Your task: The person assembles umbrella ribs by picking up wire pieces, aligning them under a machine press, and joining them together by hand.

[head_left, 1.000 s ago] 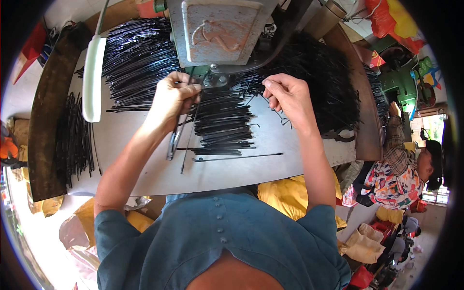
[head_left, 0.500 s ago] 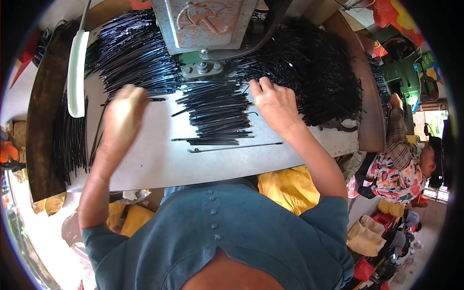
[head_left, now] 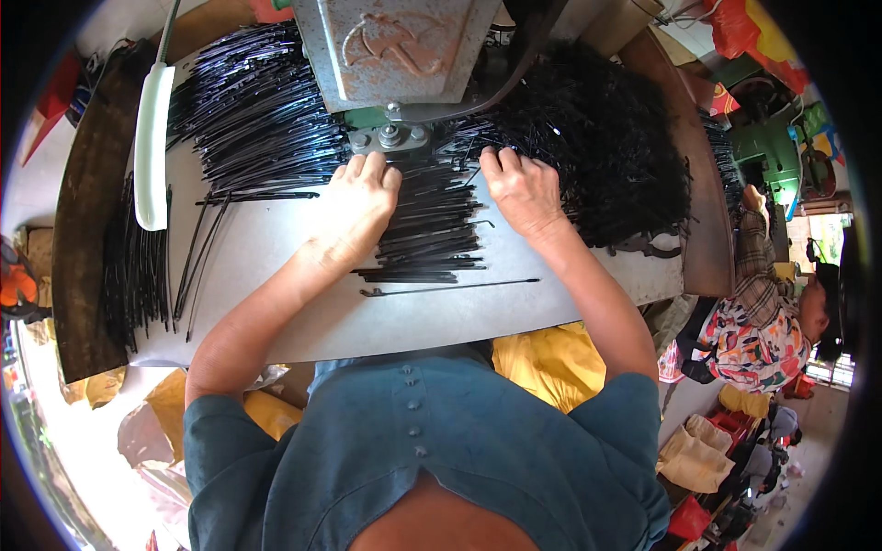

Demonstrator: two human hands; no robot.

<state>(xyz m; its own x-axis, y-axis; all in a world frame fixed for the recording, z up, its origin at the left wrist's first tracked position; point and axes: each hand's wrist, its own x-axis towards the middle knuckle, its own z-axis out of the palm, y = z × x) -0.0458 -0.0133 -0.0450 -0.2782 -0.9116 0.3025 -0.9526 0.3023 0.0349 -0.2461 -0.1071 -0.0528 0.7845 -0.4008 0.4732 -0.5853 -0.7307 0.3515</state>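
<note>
My left hand [head_left: 360, 207] is closed at the left ends of the middle pile of thin black metal rods [head_left: 427, 234], just below the bolted plate of a machine [head_left: 390, 138]. Its curled fingers hide whatever is in them. Opposite, at the pile's right ends, my right hand [head_left: 524, 195] pinches what looks like a thin black rod, its end showing by the fingertips. One single rod with a small hooked end [head_left: 450, 286] lies apart, nearer my body. A larger, neatly laid heap of rods [head_left: 257, 110] stands at the far left; a tangled dark heap [head_left: 606, 138] fills the far right.
The machine's grey housing [head_left: 395, 46] overhangs the metal tabletop [head_left: 303, 321]. A white lamp [head_left: 153, 147] hangs at the left, beside more upright-lying rods [head_left: 138, 266]. Dark pliers-like handles [head_left: 648, 245] lie at right. Another person [head_left: 758, 321] works further right.
My left hand has moved right, from the left heap to the middle pile by the machine. A couple of rods now lie slanted at left. My right hand has barely moved.
</note>
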